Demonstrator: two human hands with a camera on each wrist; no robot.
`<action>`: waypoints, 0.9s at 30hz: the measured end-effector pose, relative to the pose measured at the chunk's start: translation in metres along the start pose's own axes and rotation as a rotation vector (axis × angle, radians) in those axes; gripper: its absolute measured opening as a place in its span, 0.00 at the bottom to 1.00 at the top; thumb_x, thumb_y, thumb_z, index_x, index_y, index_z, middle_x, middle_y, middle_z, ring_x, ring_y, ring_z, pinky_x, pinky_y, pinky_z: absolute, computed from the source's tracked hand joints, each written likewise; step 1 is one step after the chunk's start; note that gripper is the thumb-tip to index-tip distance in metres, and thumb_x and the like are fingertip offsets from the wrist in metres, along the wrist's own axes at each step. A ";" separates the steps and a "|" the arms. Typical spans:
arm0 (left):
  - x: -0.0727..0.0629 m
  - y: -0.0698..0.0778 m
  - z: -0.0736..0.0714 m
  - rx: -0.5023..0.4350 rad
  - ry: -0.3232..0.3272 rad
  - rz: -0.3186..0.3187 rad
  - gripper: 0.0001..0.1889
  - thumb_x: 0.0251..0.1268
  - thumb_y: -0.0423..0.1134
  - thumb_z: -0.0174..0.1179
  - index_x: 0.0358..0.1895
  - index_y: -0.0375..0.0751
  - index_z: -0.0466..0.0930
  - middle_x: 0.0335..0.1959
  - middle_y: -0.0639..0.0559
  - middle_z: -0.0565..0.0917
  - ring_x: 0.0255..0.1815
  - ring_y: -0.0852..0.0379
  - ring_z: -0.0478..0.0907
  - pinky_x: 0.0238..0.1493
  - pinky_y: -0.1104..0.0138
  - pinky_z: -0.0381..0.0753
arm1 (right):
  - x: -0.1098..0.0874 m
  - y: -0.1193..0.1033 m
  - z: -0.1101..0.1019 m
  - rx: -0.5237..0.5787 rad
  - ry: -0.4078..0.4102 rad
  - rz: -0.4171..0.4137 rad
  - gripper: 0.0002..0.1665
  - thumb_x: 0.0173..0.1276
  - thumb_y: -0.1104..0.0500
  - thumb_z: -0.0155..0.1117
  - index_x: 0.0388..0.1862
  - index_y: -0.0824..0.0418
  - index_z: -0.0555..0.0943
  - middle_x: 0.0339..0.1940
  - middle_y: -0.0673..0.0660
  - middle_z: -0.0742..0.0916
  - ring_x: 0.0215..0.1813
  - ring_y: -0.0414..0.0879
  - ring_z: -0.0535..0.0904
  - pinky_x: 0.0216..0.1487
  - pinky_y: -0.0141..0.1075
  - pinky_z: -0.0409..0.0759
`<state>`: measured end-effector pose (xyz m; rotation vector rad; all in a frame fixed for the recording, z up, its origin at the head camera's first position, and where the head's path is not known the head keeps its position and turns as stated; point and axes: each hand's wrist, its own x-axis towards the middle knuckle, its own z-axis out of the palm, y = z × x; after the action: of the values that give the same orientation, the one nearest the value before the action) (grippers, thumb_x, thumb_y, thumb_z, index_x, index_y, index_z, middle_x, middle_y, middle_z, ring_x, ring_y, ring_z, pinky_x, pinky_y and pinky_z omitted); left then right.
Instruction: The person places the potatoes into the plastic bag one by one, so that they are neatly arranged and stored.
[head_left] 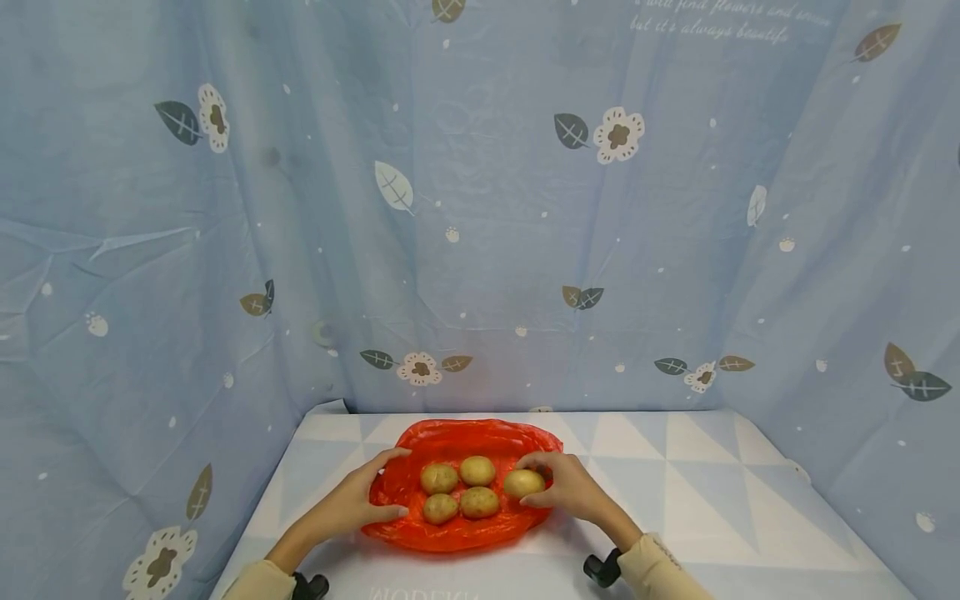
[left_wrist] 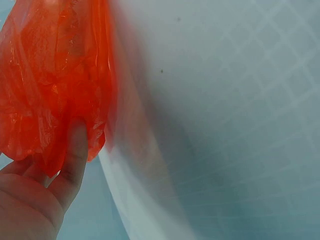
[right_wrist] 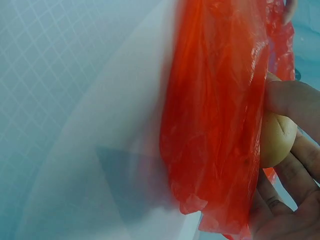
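Observation:
A red plastic bag [head_left: 450, 540], wide open at the top, sits on the table with several potatoes [head_left: 477, 471] in it. My left hand [head_left: 358, 497] holds the bag's left side; in the left wrist view its thumb [left_wrist: 75, 155] presses on the red plastic. At the right side of the bag, my right hand [head_left: 564, 486] grips one potato [head_left: 523, 483] between thumb and fingers. That same potato [right_wrist: 276, 140] shows in the right wrist view just past the bag's edge [right_wrist: 215, 115], which partly hides it and the fingertips.
The table [head_left: 690, 500] has a cloth with pale blue and white triangles. Behind and at both sides hangs a blue curtain [head_left: 487, 250] with flowers and leaves. Black straps with small devices [head_left: 602, 570] sit on both wrists.

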<state>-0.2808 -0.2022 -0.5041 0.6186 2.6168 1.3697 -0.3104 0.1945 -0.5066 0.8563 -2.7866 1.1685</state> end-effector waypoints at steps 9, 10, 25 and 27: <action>0.000 -0.002 0.000 0.019 0.004 0.001 0.44 0.57 0.47 0.78 0.76 0.48 0.64 0.71 0.41 0.72 0.67 0.38 0.72 0.63 0.40 0.76 | 0.003 0.002 0.008 -0.015 -0.039 -0.022 0.23 0.54 0.56 0.84 0.49 0.48 0.87 0.44 0.40 0.87 0.46 0.39 0.80 0.48 0.36 0.82; 0.000 -0.003 0.000 0.020 0.004 0.001 0.44 0.57 0.47 0.78 0.76 0.48 0.64 0.71 0.42 0.72 0.67 0.38 0.72 0.63 0.40 0.76 | 0.004 0.002 0.009 -0.020 -0.042 -0.023 0.23 0.54 0.56 0.84 0.49 0.48 0.86 0.44 0.40 0.87 0.45 0.39 0.80 0.48 0.36 0.82; 0.001 -0.005 0.000 -0.004 -0.012 -0.016 0.44 0.57 0.46 0.78 0.76 0.50 0.64 0.71 0.42 0.72 0.66 0.39 0.73 0.61 0.42 0.79 | 0.005 0.009 0.015 -0.078 -0.051 -0.026 0.24 0.53 0.55 0.85 0.50 0.49 0.87 0.45 0.40 0.87 0.47 0.40 0.80 0.48 0.37 0.80; 0.001 -0.005 0.000 -0.005 -0.012 -0.015 0.44 0.58 0.46 0.78 0.76 0.49 0.64 0.71 0.42 0.72 0.66 0.39 0.72 0.61 0.42 0.79 | 0.005 0.009 0.015 -0.078 -0.048 -0.021 0.24 0.54 0.55 0.84 0.50 0.50 0.87 0.46 0.41 0.87 0.49 0.41 0.80 0.50 0.38 0.80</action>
<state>-0.2835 -0.2040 -0.5085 0.6039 2.6025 1.3638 -0.3160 0.1872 -0.5219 0.9162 -2.8322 1.0420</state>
